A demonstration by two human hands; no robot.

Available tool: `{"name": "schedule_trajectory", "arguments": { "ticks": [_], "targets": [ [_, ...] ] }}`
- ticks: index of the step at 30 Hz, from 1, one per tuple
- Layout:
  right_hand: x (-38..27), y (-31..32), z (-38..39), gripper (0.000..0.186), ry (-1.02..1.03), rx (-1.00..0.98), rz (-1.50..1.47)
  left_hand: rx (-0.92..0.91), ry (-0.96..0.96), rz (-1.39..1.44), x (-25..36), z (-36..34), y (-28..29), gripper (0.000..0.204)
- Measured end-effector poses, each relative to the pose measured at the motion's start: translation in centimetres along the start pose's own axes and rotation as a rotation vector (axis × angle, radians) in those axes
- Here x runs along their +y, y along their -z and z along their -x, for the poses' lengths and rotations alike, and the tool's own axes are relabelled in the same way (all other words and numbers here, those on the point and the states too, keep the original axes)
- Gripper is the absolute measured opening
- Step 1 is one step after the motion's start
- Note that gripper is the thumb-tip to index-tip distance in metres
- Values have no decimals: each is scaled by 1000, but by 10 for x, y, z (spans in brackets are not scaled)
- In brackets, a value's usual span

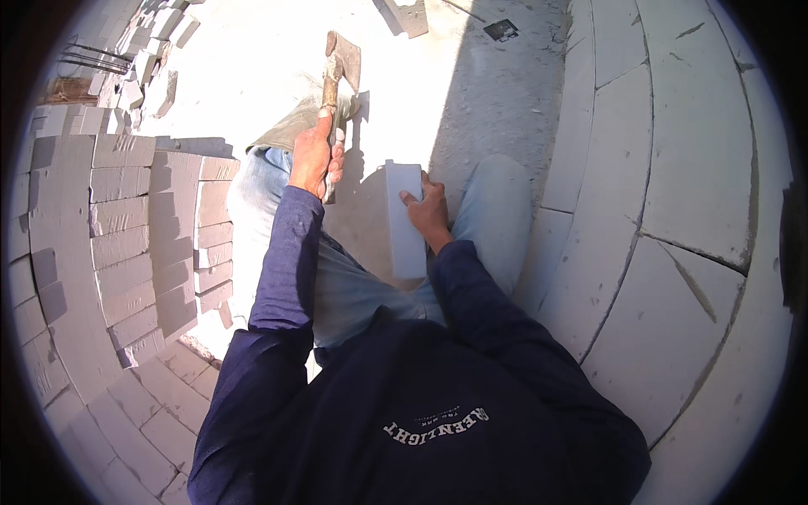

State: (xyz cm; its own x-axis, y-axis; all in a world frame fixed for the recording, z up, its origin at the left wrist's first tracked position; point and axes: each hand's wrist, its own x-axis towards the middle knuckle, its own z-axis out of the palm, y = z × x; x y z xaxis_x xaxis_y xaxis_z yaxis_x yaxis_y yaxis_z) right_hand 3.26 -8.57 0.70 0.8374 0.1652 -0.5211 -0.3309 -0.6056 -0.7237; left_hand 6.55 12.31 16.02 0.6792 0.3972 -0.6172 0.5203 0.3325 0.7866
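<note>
My left hand (316, 153) grips the wooden handle of a worn, pale-dusted hatchet (343, 63), its blade toward the top of the view. My right hand (429, 210) holds an upright-looking long, light grey block (401, 240) by its right side, between my knees, with the thumb on its face. The block's lower end is near my jeans (497, 210); I cannot tell whether it rests on the floor. The hatchet and the block are apart.
Stacked white blocks (118, 236) stand at my left, with broken pieces (168, 29) beyond. A wall of large white blocks (690, 109) runs along my right. Ahead, the dusty floor (488, 101) holds a small dark object (501, 30) and a block piece (408, 15).
</note>
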Motion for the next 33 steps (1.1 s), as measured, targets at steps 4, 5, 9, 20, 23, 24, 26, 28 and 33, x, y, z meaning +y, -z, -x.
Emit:
{"name": "schedule_trajectory", "arguments": {
  "ticks": [4,5,9,20,23,24,26,28,33],
  "targets": [
    [-5,4,7,73,10,-14,41,4,13,20,-59,8,-34,43],
    [-4,0,8,73,0,-29,52,15,-1,20,-92,-13,-33,40],
    [5,-8,8,69,-26,-44,86,17,72,54,-142,-50,-39,27],
    [2,-12,7,68,-12,-59,146,160,-114,-28,-91,-61,-62,65],
    [1,-7,6,68,-22,-44,141,70,-58,25,-78,-49,-65,66],
    [2,-6,6,68,-22,-44,145,63,-58,30,-73,-45,-66,66],
    [4,-7,6,68,-13,-39,139,105,-121,-1,-68,-42,-69,65],
    [6,-5,5,68,1,-24,125,58,-167,18,-61,-32,-71,55],
    [3,-8,8,70,-3,-47,135,119,-237,-238,-101,-73,-54,64]
  ]
}}
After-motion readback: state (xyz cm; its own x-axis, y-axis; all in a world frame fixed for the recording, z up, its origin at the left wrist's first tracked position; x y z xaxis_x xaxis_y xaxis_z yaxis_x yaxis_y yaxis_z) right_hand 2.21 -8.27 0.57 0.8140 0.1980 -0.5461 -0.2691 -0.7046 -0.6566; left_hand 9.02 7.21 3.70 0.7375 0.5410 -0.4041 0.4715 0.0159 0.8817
